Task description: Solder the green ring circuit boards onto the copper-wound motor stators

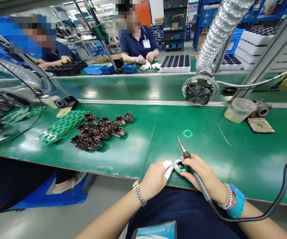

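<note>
A ring-shaped circuit board [180,166] is between my hands near the table's front edge; whether a motor stator sits beneath it I cannot tell. My left hand [158,172], with white covers on thumb and forefinger, pinches its left side. A soldering iron [186,154] lies across my right hand [204,171], its tip pointing up and away from the board. The right thumb and fingertips also touch the board's right side. Just beyond, a loose green ring board [187,133] lies flat on the table. A thin strand of solder wire [223,134] rests farther right.
Several copper-wound stators [93,131] stand left of centre, beside a pile of green ring boards [62,126]. A fan [199,93] on a foil duct, a plastic tub [240,110] and a soldering-iron stand [260,111] are at the back right. The iron's cable [283,179] loops right. Co-workers sit left and opposite.
</note>
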Motion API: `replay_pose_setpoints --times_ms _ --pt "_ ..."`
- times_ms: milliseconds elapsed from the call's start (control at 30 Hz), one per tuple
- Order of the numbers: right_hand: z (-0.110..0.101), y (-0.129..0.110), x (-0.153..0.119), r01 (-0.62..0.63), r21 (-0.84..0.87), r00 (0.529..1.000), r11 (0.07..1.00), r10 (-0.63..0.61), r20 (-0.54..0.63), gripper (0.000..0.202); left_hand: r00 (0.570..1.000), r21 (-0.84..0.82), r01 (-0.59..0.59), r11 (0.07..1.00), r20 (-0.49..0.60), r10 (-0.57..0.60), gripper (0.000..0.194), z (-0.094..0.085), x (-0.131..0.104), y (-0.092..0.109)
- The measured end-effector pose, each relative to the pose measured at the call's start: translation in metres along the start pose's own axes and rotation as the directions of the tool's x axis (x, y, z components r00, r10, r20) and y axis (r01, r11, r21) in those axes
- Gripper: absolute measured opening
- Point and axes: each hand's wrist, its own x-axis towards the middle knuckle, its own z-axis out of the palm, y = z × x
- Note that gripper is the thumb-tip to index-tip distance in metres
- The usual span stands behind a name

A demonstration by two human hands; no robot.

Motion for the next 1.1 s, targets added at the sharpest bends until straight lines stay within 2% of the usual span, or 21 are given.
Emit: replay_pose_setpoints --times_ms 33,100,167,200,233,267,300,367,433,500,567,633,700,733,767,800,833,900,1000,1033,1100 --pt "0.001 0.000 0.000 -0.005 -0.004 1.000 1.000 0.005 -0.001 0.023 1.000 -0.018 0.015 1.000 0.017 -0.015 0.021 0.001 0.002 0.000" --pt "0.002 0.000 0.000 -0.013 -0.007 1.000 1.000 0.013 0.004 0.022 0.989 -0.199 0.131 0.971 0.100 -0.113 0.022 0.002 0.006 0.000" --pt "0.002 -0.001 0.000 -0.019 -0.013 1.000 1.000 0.019 0.005 0.021 0.939 -0.445 0.322 0.836 0.263 -0.222 0.024 0.001 0.009 0.000" --pt "0.002 -0.001 0.000 -0.021 -0.016 1.000 1.000 0.021 0.005 0.020 0.911 -0.514 0.389 0.764 0.335 -0.239 0.025 -0.001 0.009 -0.001" --pt "0.001 -0.001 0.000 -0.024 -0.018 1.000 1.000 0.024 0.006 0.020 0.901 -0.535 0.408 0.740 0.365 -0.233 0.026 -0.003 0.009 -0.002" --pt "0.001 -0.001 0.000 -0.025 -0.018 1.000 1.000 0.025 0.008 0.019 0.915 -0.510 0.369 0.777 0.345 -0.208 0.025 -0.005 0.009 -0.003" --pt "0.000 -0.001 -0.001 -0.026 -0.018 1.000 1.000 0.026 0.010 0.018 0.944 -0.438 0.276 0.856 0.289 -0.156 0.023 -0.007 0.008 -0.005" --pt "0.000 -0.001 -0.001 -0.028 -0.015 1.000 1.000 0.028 0.013 0.018 0.988 -0.185 0.014 0.983 0.152 0.015 0.019 -0.011 0.005 -0.010" --pt "0.001 -0.001 -0.001 -0.030 -0.011 0.999 0.999 0.030 0.013 0.018 0.979 0.062 -0.191 0.980 0.082 0.185 0.019 -0.014 0.003 -0.014" --pt "0.001 -0.001 0.000 -0.032 -0.005 0.999 0.999 0.032 0.011 0.019 0.955 0.202 -0.296 0.934 0.086 0.284 0.019 -0.017 0.003 -0.018" --pt "0.001 -0.002 0.000 -0.030 0.000 1.000 1.000 0.030 0.010 0.020 0.936 0.254 -0.351 0.901 0.112 0.333 0.021 -0.020 0.006 -0.019" --pt "0.001 -0.002 0.000 -0.028 -0.003 1.000 1.000 0.028 0.008 0.019 0.929 0.228 -0.367 0.902 0.135 0.344 0.020 -0.022 0.010 -0.017" --pt "0.001 -0.002 0.000 -0.026 -0.015 1.000 1.000 0.026 0.003 0.017 0.947 0.082 -0.304 0.949 0.136 0.291 0.017 -0.021 0.016 -0.013" --pt "0.001 -0.002 0.000 -0.026 -0.020 1.000 0.999 0.026 0.002 0.017 0.969 -0.065 -0.194 0.979 0.141 0.202 0.014 -0.019 0.019 -0.011" --pt "0.001 -0.002 0.000 -0.026 -0.025 1.000 0.999 0.026 0.000 0.017 0.983 -0.240 -0.032 0.970 0.167 0.073 0.013 -0.016 0.022 -0.008" --pt "0.001 -0.002 0.000 -0.025 -0.027 1.000 0.999 0.025 0.000 0.017 0.973 -0.402 0.152 0.903 0.222 -0.065 0.013 -0.013 0.024 -0.006" --pt "0.001 -0.001 0.000 -0.026 -0.028 1.000 0.999 0.026 0.000 0.017 0.938 -0.517 0.317 0.795 0.295 -0.182 0.013 -0.009 0.026 -0.003" --pt "0.001 -0.001 -0.001 -0.028 -0.025 1.000 0.999 0.028 0.002 0.017 0.855 -0.604 0.513 0.610 0.419 -0.305 0.014 -0.004 0.027 0.000" --pt "0.001 -0.001 0.000 -0.033 -0.016 0.999 0.999 0.033 0.004 0.017 0.809 -0.618 0.582 0.528 0.507 -0.298 0.019 -0.007 0.024 0.000" --pt "0.001 -0.001 0.000 -0.033 -0.012 0.999 0.999 0.033 0.003 0.017 0.811 -0.628 0.579 0.520 0.512 -0.285 0.020 -0.010 0.021 -0.002" --pt "0.001 -0.001 0.000 -0.028 -0.003 1.000 1.000 0.028 0.001 0.017 0.855 -0.647 0.509 0.568 0.453 -0.251 0.021 -0.015 0.017 -0.007"
